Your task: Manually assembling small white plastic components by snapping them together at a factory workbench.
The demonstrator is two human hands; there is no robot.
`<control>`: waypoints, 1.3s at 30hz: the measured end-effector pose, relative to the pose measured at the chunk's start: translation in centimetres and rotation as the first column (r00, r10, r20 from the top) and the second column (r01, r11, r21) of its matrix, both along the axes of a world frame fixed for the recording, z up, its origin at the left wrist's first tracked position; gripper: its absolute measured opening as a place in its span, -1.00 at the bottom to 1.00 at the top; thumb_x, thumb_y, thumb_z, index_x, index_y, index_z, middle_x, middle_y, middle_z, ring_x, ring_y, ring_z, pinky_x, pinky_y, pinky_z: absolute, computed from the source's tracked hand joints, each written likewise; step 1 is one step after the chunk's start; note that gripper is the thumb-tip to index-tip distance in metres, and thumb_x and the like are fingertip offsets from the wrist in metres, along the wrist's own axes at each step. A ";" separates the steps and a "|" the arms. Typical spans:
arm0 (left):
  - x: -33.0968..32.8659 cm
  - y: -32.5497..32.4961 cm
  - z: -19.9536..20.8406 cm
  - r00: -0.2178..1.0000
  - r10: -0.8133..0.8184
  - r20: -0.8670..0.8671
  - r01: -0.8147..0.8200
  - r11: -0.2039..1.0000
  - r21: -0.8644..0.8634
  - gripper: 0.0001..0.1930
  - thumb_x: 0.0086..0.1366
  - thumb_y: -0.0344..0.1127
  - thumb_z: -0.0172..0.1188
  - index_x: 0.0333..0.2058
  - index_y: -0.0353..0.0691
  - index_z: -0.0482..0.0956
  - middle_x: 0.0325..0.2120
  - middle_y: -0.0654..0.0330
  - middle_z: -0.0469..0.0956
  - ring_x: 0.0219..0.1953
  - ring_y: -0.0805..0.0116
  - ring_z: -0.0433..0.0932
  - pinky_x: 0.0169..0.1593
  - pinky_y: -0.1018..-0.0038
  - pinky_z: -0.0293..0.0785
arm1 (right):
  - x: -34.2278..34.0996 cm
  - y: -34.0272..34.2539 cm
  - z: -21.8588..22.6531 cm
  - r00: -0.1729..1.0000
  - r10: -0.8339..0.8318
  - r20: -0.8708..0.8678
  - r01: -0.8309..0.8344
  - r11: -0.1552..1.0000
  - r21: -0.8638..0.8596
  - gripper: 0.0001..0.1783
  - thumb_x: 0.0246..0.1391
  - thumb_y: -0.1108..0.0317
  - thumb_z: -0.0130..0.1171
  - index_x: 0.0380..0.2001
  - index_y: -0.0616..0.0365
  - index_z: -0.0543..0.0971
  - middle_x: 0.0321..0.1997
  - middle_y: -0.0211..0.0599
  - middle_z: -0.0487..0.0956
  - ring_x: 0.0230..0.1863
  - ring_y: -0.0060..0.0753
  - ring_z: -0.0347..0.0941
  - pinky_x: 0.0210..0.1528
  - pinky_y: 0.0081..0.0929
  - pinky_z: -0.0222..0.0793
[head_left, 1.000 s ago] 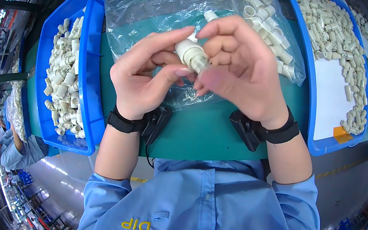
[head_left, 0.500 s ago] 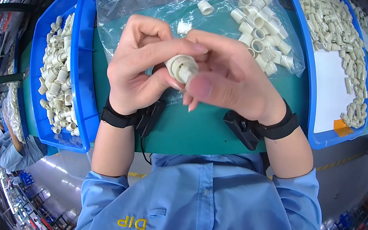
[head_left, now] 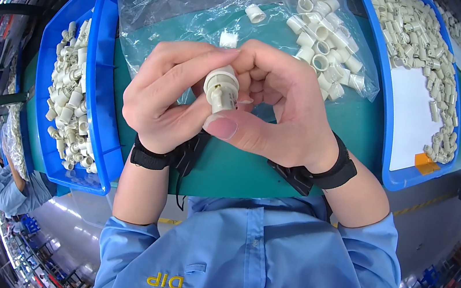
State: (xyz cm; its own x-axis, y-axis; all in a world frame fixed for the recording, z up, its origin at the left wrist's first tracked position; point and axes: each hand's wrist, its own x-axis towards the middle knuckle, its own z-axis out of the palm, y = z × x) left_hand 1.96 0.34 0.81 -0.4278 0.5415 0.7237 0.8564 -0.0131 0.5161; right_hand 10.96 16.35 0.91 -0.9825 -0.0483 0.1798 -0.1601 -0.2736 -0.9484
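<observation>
Cream plastic fittings are heaped in a blue bin (head_left: 95, 97) to the left of the hands, and more of them are spread in a second blue bin (head_left: 390, 101) to the right, where a white sheet (head_left: 410, 124) and a small orange tag (head_left: 426, 164) are also seen. Just beyond the hands a clear plastic bag (head_left: 201, 12) is laid flat on the green table (head_left: 238, 171), with loose cream rings (head_left: 320, 39) gathered on its right part and two single pieces lying nearer the fingers. Part of the bag is hidden behind the knuckles. Black wrist straps are worn on both wrists, and a blue shirt (head_left: 261, 264) fills the space below them. Another person in blue is glimpsed far off at the lower left.

Both hands are brought together over the table's near edge. A small cream fitting (head_left: 220, 87) is held between them, its round end turned upward. The left hand (head_left: 160, 100) is curled, its fingers and thumb pressed on the fitting's left side. The right hand (head_left: 287, 111) is closed around the right side, with the thumb (head_left: 227, 127) laid under the fitting's lower end.
</observation>
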 end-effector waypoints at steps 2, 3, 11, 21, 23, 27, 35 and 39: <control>0.0 0.1 0.0 1.000 -0.003 0.017 0.003 1.000 -0.006 -0.64 -0.01 -0.63 0.35 -0.16 -0.31 0.71 -0.27 0.13 0.63 -0.37 0.46 0.57 -0.43 0.65 0.46 | -0.1 0.0 -0.3 1.000 -0.015 -0.020 0.016 1.000 0.019 -0.59 -0.09 0.29 0.50 -0.25 0.17 0.50 -0.40 -0.56 0.47 -0.37 -0.77 0.37 -0.32 -0.75 0.26; -0.1 0.1 0.0 1.000 -0.002 0.017 0.002 1.000 -0.006 -0.64 -0.01 -0.63 0.35 -0.16 -0.31 0.71 -0.27 0.13 0.63 -0.37 0.46 0.57 -0.43 0.65 0.46 | -0.1 0.0 -0.2 1.000 -0.014 -0.020 0.015 1.000 0.019 -0.59 -0.09 0.29 0.50 -0.25 0.17 0.50 -0.40 -0.56 0.47 -0.37 -0.77 0.37 -0.32 -0.75 0.26; 0.0 0.3 0.2 0.999 -0.003 0.032 0.003 1.000 -0.008 -0.66 0.01 -0.61 0.38 -0.16 -0.31 0.70 -0.28 0.12 0.63 -0.40 0.49 0.56 -0.45 0.66 0.46 | -0.5 -0.5 -0.7 0.989 -0.099 -0.108 0.096 0.995 -0.036 -0.61 -0.04 0.23 0.51 -0.38 0.22 0.50 -0.55 -0.50 0.53 -0.54 -0.81 0.31 -0.54 -0.77 0.21; -1.2 -0.3 -0.5 0.978 -0.145 0.152 0.132 0.987 0.087 -0.65 0.04 -0.64 0.33 -0.13 -0.43 0.66 -0.17 -0.04 0.65 -0.28 0.34 0.65 -0.37 0.62 0.56 | -0.4 0.3 0.2 0.972 0.210 0.107 -0.141 0.883 -0.448 -0.69 0.16 0.23 0.32 -0.21 0.27 0.55 -0.53 -0.41 0.56 -0.58 -0.64 0.48 -0.58 -0.66 0.37; -1.2 -0.1 0.1 0.986 -0.152 0.074 0.149 0.988 0.036 -0.64 0.04 -0.65 0.31 -0.12 -0.45 0.66 -0.17 -0.05 0.65 -0.27 0.32 0.66 -0.36 0.61 0.57 | -0.4 0.3 0.2 0.968 0.224 0.116 -0.147 0.875 -0.461 -0.68 0.15 0.24 0.33 -0.19 0.28 0.55 -0.52 -0.41 0.57 -0.58 -0.64 0.48 -0.59 -0.66 0.37; -0.3 0.2 1.1 0.985 -0.120 0.121 0.122 0.992 -0.009 -0.63 0.02 -0.68 0.24 -0.12 -0.45 0.65 -0.19 -0.07 0.66 -0.28 0.30 0.67 -0.37 0.60 0.58 | -0.5 0.1 0.2 0.980 0.173 0.101 -0.120 0.911 -0.394 -0.63 0.11 0.25 0.38 -0.14 0.29 0.56 -0.53 -0.43 0.57 -0.58 -0.69 0.47 -0.61 -0.69 0.34; -0.1 -0.5 -0.1 0.982 -0.076 0.171 0.077 0.997 0.000 -0.58 0.02 -0.70 0.17 -0.06 -0.48 0.61 -0.17 -0.08 0.67 -0.24 0.31 0.69 -0.33 0.58 0.61 | -0.4 0.2 -0.2 0.979 0.172 0.111 -0.144 0.963 -0.228 -0.57 0.01 0.32 0.43 -0.11 0.31 0.53 -0.43 -0.39 0.56 -0.51 -0.66 0.47 -0.53 -0.67 0.41; -0.1 -0.3 -0.7 0.975 -0.070 0.211 0.057 0.996 0.068 -0.61 0.06 -0.70 0.19 -0.07 -0.49 0.59 -0.13 -0.07 0.66 -0.19 0.30 0.69 -0.25 0.56 0.63 | -0.4 0.2 -0.1 0.980 0.169 0.108 -0.146 0.971 -0.189 -0.58 0.03 0.29 0.41 -0.12 0.30 0.53 -0.43 -0.39 0.56 -0.50 -0.66 0.47 -0.52 -0.67 0.41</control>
